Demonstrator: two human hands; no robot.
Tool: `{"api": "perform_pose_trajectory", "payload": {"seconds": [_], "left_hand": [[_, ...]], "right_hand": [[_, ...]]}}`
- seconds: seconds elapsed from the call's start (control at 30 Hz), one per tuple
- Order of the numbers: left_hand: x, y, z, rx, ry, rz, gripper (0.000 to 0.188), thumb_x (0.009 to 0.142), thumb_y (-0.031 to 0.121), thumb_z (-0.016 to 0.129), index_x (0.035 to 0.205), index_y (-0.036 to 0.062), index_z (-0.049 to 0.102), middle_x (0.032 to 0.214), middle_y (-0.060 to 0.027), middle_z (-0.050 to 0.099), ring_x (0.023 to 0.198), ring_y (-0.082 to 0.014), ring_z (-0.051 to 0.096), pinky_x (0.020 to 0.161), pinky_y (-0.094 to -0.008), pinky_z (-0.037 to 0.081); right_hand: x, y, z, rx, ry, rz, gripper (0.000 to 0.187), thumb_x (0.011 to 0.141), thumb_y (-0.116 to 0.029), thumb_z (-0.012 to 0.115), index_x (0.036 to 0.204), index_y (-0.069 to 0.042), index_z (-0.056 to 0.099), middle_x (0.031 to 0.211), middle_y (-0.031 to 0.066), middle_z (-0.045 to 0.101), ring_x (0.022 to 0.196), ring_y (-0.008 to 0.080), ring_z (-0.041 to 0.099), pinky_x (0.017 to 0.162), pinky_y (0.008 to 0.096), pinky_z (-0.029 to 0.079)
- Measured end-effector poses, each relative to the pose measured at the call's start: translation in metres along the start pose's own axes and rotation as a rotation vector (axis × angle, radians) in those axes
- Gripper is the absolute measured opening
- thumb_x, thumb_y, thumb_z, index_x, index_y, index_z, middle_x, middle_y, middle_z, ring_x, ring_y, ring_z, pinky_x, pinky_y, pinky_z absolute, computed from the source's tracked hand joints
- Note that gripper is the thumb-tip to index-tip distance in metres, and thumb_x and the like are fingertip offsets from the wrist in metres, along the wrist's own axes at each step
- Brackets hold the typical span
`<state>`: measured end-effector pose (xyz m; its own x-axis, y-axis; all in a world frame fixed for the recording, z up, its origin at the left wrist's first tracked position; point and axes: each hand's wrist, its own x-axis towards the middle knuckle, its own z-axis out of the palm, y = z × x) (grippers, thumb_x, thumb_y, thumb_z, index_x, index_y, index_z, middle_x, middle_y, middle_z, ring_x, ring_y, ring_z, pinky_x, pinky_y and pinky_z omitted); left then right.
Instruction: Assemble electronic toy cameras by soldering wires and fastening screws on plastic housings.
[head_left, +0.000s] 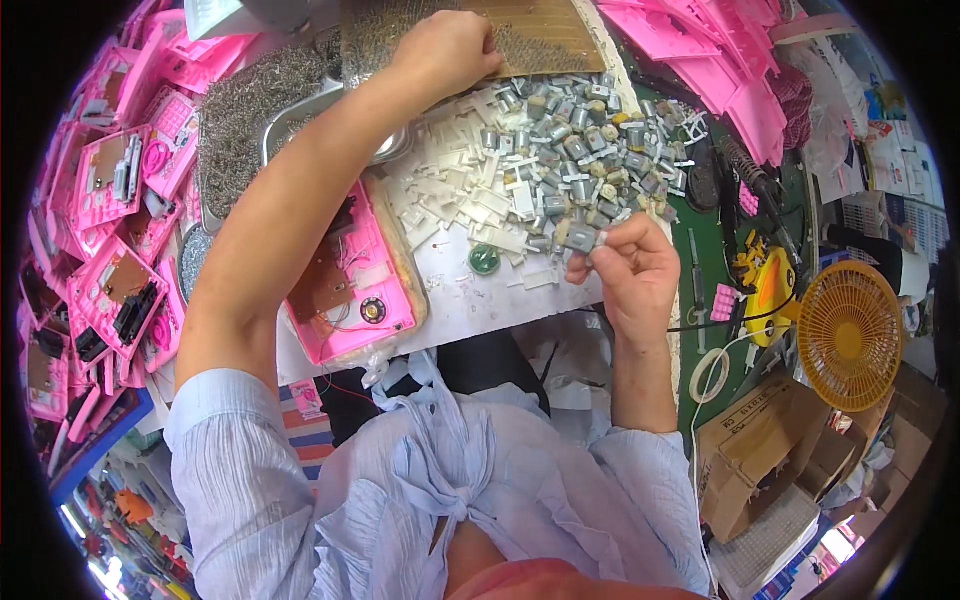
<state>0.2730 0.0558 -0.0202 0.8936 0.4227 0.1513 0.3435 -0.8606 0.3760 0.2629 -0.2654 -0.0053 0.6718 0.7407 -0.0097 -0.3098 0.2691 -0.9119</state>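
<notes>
My right hand (640, 270) pinches a small silver motor (580, 238) with a white end between thumb and fingers, at the near edge of a motor pile (600, 140). My left arm stretches across to the far side. There my left hand (440, 52) is closed over a brown board (545, 40) strewn with small metal pieces; whatever its fingers hold is hidden. White plastic parts (460, 190) lie left of the motors. Below my left forearm is an open pink plastic case (408, 318) with a brown circuit board (325, 285) and a round speaker (373, 310) inside.
Heaps of small metal pieces (250, 130) and a metal tray (275, 130) stand at the far left. Pink plastic housings (110, 190) crowd the left side; pink panels (720, 60) lie far right. A small round green piece (484, 259), yellow fan (850, 335) and cardboard box (750, 440) also show.
</notes>
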Motion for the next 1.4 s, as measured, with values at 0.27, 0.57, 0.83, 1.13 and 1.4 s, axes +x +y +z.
{"api": "perform_pose_trajectory", "payload": {"seconds": [0.27, 0.57, 0.83, 1.13, 1.4], "left_hand": [[-0.002, 0.006, 0.013, 0.098, 0.068, -0.113, 0.025, 0.081, 0.022, 0.067, 0.081, -0.0017, 0.076, 0.086, -0.0279, 0.072, 0.085, -0.0448, 0.072, 0.077, -0.0531, 0.057], [0.000, 0.024, -0.006, 0.077, -0.033, -0.206, 0.027, 0.080, 0.021, 0.075, 0.092, -0.0039, 0.077, 0.098, -0.0288, 0.073, 0.096, -0.0423, 0.073, 0.085, -0.0491, 0.059], [-0.002, 0.018, 0.009, 0.054, 0.046, -0.159, 0.025, 0.081, 0.020, 0.073, 0.092, -0.0031, 0.077, 0.095, -0.0274, 0.073, 0.095, -0.0425, 0.072, 0.086, -0.0490, 0.058], [-0.025, 0.001, -0.018, -0.470, 0.415, 0.010, 0.027, 0.075, 0.019, 0.072, 0.089, -0.0035, 0.069, 0.080, -0.0217, 0.072, 0.083, -0.0363, 0.073, 0.076, -0.0438, 0.057], [-0.142, -0.012, -0.071, -0.861, 0.063, -0.121, 0.018, 0.091, 0.015, 0.070, 0.100, -0.0008, 0.070, 0.087, -0.0042, 0.070, 0.078, -0.0135, 0.065, 0.069, -0.0312, 0.053]], "right_hand": [[-0.012, -0.003, -0.009, 0.017, -0.010, 0.019, 0.014, 0.086, 0.012, 0.072, 0.091, 0.002, 0.063, 0.087, 0.0123, 0.070, 0.076, 0.0189, 0.071, 0.070, 0.0306, 0.059], [-0.013, -0.010, -0.003, -0.106, 0.005, 0.118, 0.047, 0.077, 0.017, 0.075, 0.116, -0.003, 0.058, 0.084, 0.0037, 0.066, 0.077, 0.0093, 0.063, 0.070, 0.0216, 0.051], [-0.005, 0.006, 0.018, -0.811, -0.191, 0.033, 0.044, 0.082, 0.000, 0.078, 0.123, -0.005, 0.067, 0.080, 0.0026, 0.066, 0.070, 0.0077, 0.060, 0.065, 0.0235, 0.048], [0.012, 0.023, 0.034, -1.253, -0.436, -0.176, 0.031, 0.086, -0.008, 0.069, 0.118, -0.009, 0.068, 0.097, 0.0132, 0.071, 0.087, 0.0326, 0.068, 0.077, 0.0417, 0.055], [0.019, 0.032, 0.043, -1.477, -0.561, -0.188, 0.033, 0.082, -0.002, 0.066, 0.115, -0.008, 0.067, 0.092, 0.0147, 0.069, 0.086, 0.0355, 0.067, 0.075, 0.0438, 0.054]]}}
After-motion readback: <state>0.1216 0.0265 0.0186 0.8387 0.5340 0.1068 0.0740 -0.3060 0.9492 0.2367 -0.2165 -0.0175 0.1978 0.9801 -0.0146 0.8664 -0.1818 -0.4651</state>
